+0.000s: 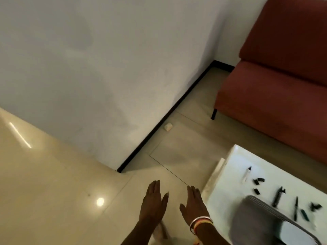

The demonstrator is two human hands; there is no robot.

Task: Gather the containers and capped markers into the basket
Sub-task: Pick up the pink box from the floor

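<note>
**A:** From where I sit, both hands are flat and empty. The left hand (153, 200) and the right hand (193, 204) are spread palm-down over the floor (53, 183), fingers wide, holding nothing. The right wrist wears bangles (200, 222).

**B:** So what worries you?

**A:** I'm looking away from the work. The hands hover left of the white table (228, 188), well apart from anything to gather. I judge that a reach made from this view could go in blind and sweep the loose pieces off the table's near-left edge, since they lie close to it.

**B:** Where is the basket?

**A:** The grey basket (253, 221) sits at the near right, on the table, partly cut off by the frame. Inside it I see one pale, smooth shape (293, 232); it may be a container, but it's too blurred to say, and I can't see any contents.

**B:** And the markers?

**A:** Just beyond the basket, dark markers (278, 197) and small dark caps (258, 181) are scattered on the tabletop. Farther still lies a white marker (247, 175) with a dark tip. I can't tell which are capped, so an open one could slip into the basket.

**B:** Anything past that?

**A:** A small pale object (168, 126) lies on the floor by the wall (88, 68); a red sofa (274, 85) stands far right.
</note>
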